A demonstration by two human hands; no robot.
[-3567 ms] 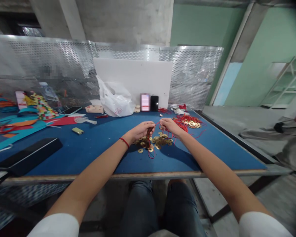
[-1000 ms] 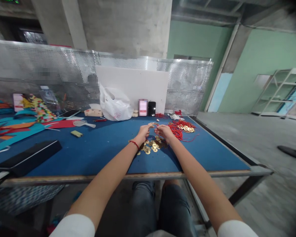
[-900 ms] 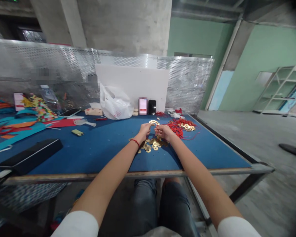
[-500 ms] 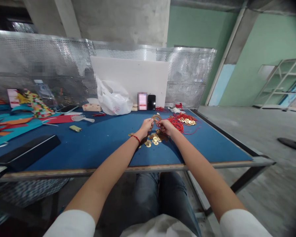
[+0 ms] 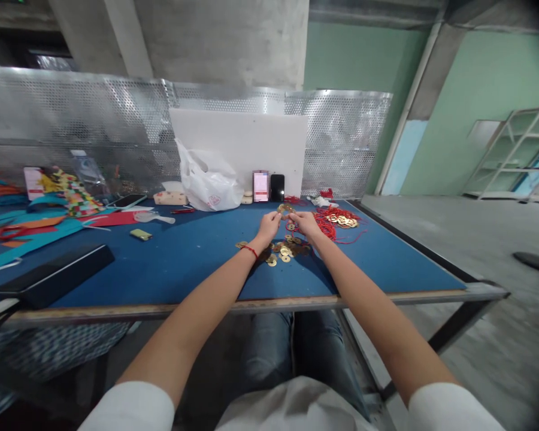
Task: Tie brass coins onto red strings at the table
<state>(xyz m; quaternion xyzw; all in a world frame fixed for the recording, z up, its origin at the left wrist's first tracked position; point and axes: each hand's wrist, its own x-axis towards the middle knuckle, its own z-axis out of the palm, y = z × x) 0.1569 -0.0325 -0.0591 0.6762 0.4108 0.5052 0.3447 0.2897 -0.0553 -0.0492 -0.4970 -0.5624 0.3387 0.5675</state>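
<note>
My left hand (image 5: 268,227), with a red cord bracelet at its wrist, pinches one side of a ring of gold coins (image 5: 286,208). On the other side, my right hand (image 5: 306,224) grips the same ring with closed fingers. How the coins are joined is too small to make out. Below both hands lies a loose pile of gold coins (image 5: 285,252) with holes in them, on the blue tabletop (image 5: 197,263). Red cords (image 5: 330,230) are heaped just right of my right hand, with more gold coins (image 5: 342,221) on them.
At the back stand a white plastic bag (image 5: 211,185) and two phones (image 5: 277,187) against a white board (image 5: 251,137). To the left are a black box (image 5: 56,274), a small yellowish item (image 5: 141,234) and coloured paper strips (image 5: 9,245). The table's right edge (image 5: 413,242) borders open floor.
Both hands stay close together on the coin ring. The ring has turned slightly and my right hand's fingers have shifted a little. The camera view has moved slightly.
</note>
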